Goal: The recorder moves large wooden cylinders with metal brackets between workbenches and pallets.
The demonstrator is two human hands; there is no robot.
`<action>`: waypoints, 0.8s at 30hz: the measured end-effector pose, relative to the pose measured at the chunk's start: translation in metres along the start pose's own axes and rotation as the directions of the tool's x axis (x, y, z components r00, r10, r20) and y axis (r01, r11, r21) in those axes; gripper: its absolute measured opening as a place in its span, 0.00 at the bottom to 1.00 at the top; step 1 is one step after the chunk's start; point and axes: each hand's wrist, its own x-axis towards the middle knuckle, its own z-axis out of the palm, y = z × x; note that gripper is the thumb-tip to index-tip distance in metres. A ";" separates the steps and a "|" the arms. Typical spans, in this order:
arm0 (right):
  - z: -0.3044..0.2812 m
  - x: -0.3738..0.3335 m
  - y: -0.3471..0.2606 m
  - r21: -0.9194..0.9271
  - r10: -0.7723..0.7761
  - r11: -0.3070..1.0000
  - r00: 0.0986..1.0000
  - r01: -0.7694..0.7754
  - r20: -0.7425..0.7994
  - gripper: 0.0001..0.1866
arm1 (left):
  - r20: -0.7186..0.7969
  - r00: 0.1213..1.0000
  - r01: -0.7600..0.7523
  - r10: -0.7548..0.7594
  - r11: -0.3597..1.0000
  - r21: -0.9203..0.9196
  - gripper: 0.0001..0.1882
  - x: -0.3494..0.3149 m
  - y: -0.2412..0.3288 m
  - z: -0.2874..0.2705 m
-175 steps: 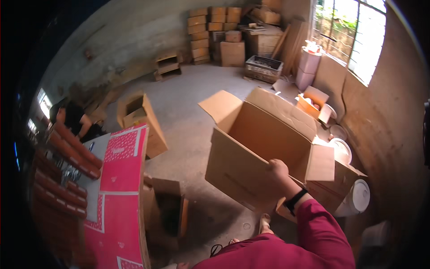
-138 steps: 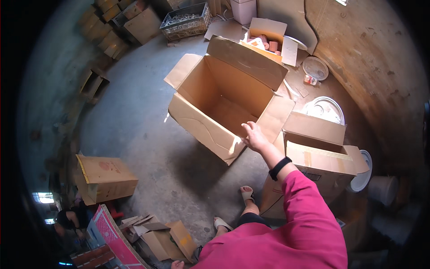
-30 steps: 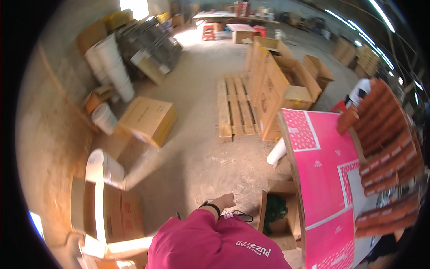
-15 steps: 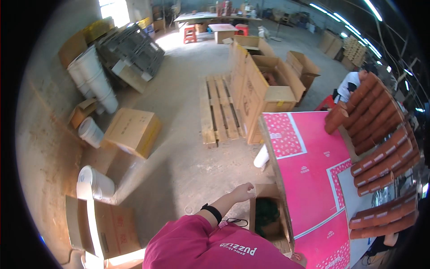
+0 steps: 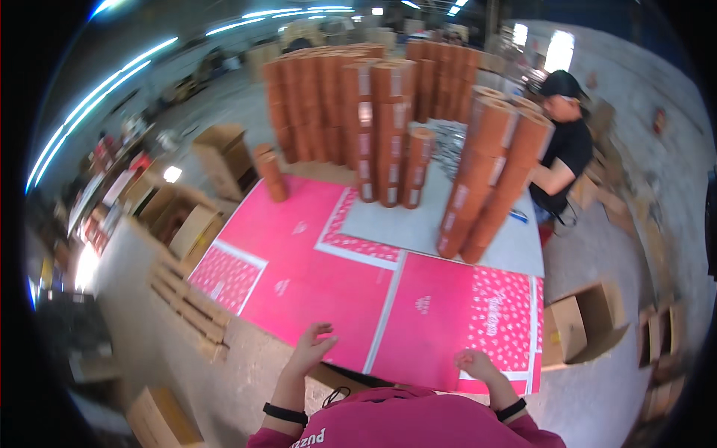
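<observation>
My left hand [image 5: 310, 348] hovers over the near edge of the table, open, its fingers apart and nothing in them. To the right, my right hand [image 5: 478, 364] is just above the near edge of the pink sheet [image 5: 437, 317], with loosely bent fingers and nothing visible in them. Pink printed sheets with white borders cover much of the table. Reddish-brown cylinders stand stacked in tall columns [image 5: 390, 134] on its far side. A nearer pair of columns [image 5: 485, 183] appears tilted on the bare pale tabletop [image 5: 403, 224]. A short stack [image 5: 271, 173] stands apart at the far left.
A person in black [image 5: 564, 149] stands beyond the table's right side. Open cardboard boxes lie at the right [image 5: 586, 325] and far left [image 5: 224, 157]. A wooden pallet [image 5: 187, 302] is on the floor to the left. Beneath my left hand, a box edge [image 5: 332, 377] shows.
My view has swung right, from the floor and boxes to the table. My left hand has left the open box's flap and is now over the table; my right hand has come up into view.
</observation>
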 end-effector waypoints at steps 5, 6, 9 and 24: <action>-0.103 0.020 0.007 0.271 -0.092 0.949 0.962 0.162 -0.255 0.11 | 0.108 0.992 -0.067 0.065 0.998 0.016 0.25 0.056 0.094 0.056; -0.122 0.027 0.008 0.281 -0.090 0.945 0.958 0.169 -0.272 0.11 | 0.127 0.989 -0.079 0.076 0.997 0.019 0.25 0.068 0.106 0.065; -0.168 0.051 0.003 0.332 -0.180 0.888 0.905 0.318 -0.387 0.11 | 0.197 0.975 -0.121 0.104 0.990 0.075 0.25 0.103 0.133 0.093; -0.216 0.182 -0.039 0.154 -0.065 0.979 0.923 0.133 -0.380 0.44 | 0.315 0.948 -0.089 -0.055 0.901 0.424 0.43 0.284 0.122 0.228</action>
